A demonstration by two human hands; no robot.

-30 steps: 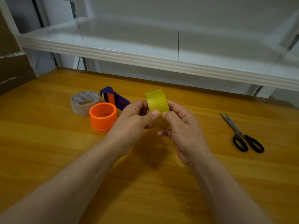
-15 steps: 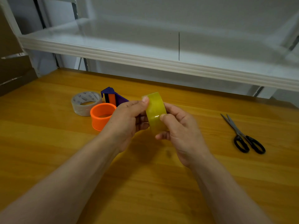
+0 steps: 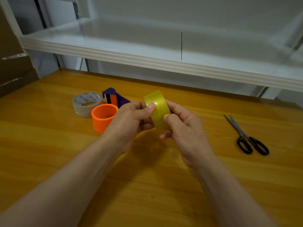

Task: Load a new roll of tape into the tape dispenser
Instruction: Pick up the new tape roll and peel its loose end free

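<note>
A yellow tape roll (image 3: 158, 110) was held above the middle of the wooden surface (image 3: 49, 145), lifted clear of it and turned edge-on toward the camera. It was gripped from both sides. The grip of the left hand (image 3: 129, 122) was closed on the roll, with the thumb laid across the outer band near its top and the fingers curled at the roll's left face. The grip of the right hand (image 3: 183, 126) was likewise pinched on the roll, the thumb pressed against the band lower down and the fingers wrapped behind its right face.

Toward the far left part of the surface, the tape dispenser (image 3: 113, 98), blue-purple with an orange panel, was seen, partly hidden behind the left hand. An orange ring (image 3: 104, 117) stood just in front of it, and a clear tape roll (image 3: 86, 103) with a printed core lay flat just beside the ring, on its left; whether the two touched could not be told. Black-handled scissors (image 3: 246, 135) lay closed near the right edge, well apart from the hands. A white shelf (image 3: 147, 58) ran above the far edge of the surface.
</note>
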